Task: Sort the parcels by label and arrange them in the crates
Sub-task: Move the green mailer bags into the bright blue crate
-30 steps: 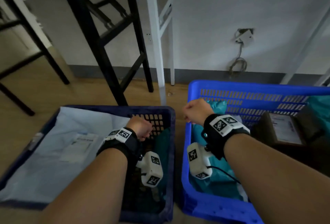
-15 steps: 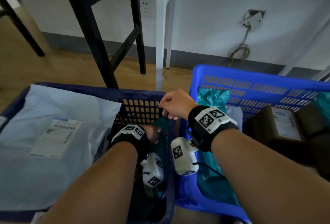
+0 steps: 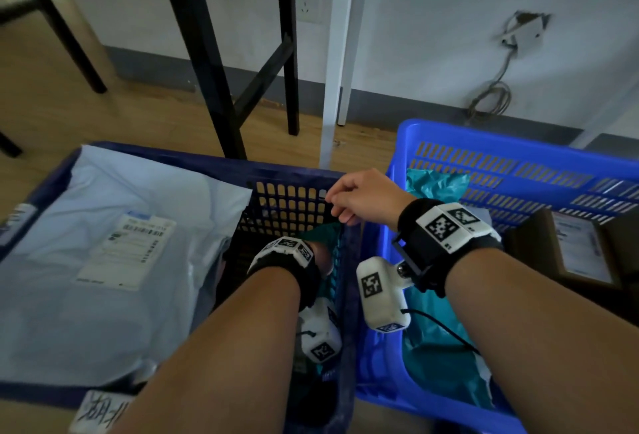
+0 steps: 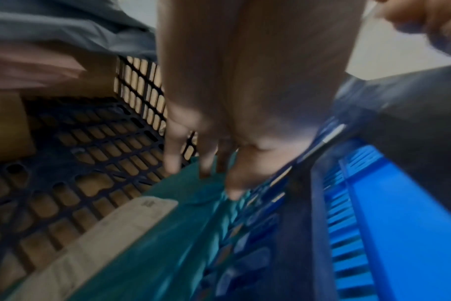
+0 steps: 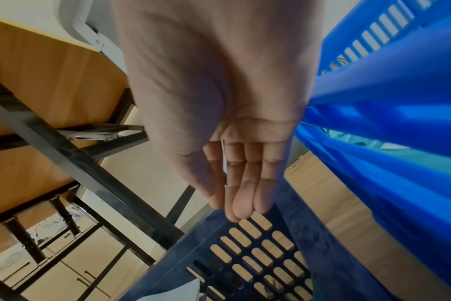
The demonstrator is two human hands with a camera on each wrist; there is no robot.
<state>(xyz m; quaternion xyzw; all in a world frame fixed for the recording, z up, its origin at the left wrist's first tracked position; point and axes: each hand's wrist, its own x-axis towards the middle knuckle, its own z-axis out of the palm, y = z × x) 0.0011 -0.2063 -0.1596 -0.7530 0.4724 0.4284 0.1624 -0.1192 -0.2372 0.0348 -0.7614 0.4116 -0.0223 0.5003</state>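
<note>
A dark blue crate on the left holds a large pale mailer with a white label. A teal parcel stands on edge against the crate's right wall. My left hand reaches down inside the crate. In the left wrist view it pinches the top edge of that teal parcel, fingers behind and thumb in front. My right hand hovers over the crate's far right corner. Its fingers are straight and together, holding nothing, with the tips at the rim. A bright blue crate stands to the right.
The bright crate holds another teal parcel and a brown box with a label. Black table legs and a white leg stand just behind the crates. A handwritten tag hangs on the dark crate's front.
My right hand moved left from the bright crate's corner to the dark crate's far right corner. My left hand sank deeper into the dark crate, onto the teal parcel.
</note>
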